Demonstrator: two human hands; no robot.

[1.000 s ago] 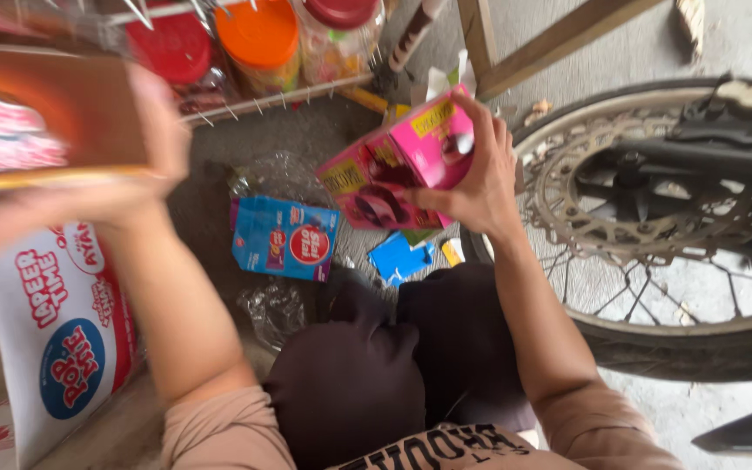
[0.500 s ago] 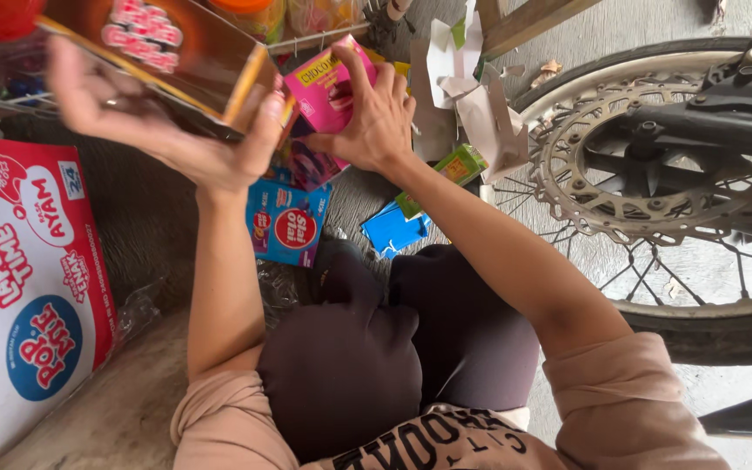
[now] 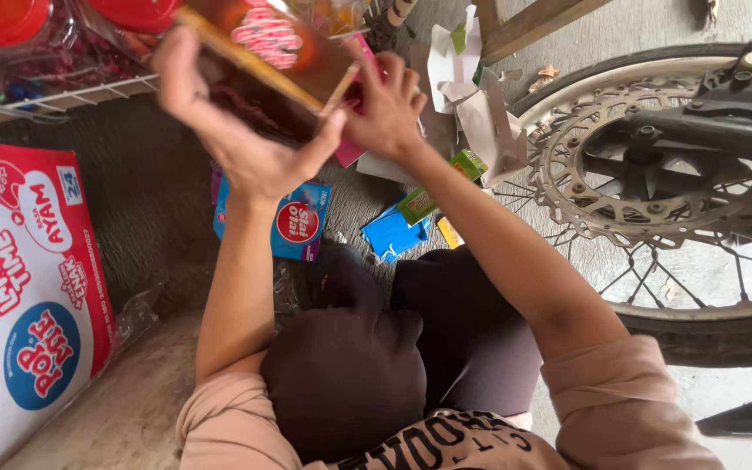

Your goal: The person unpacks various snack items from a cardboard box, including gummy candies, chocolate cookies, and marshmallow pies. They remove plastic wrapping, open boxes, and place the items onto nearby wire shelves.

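Observation:
My left hand grips a flat brown cardboard box with a pink and white picture on it, held up high and tilted. My right hand presses against the box's right edge and holds a pink packet, mostly hidden behind the box and my fingers. Below my hands a blue snack packet with a red round mark lies on the ground. My knees in dark trousers are bent beneath my arms.
A white wire rack with red-lidded jars stands at the top left. A large red and white carton lies at the left. A motorcycle wheel with a brake disc fills the right. Torn paper and small packets litter the ground.
Both hands have risen and moved together. The brown box swung from the far left to the top middle, and the pink packet went from open view to behind the box.

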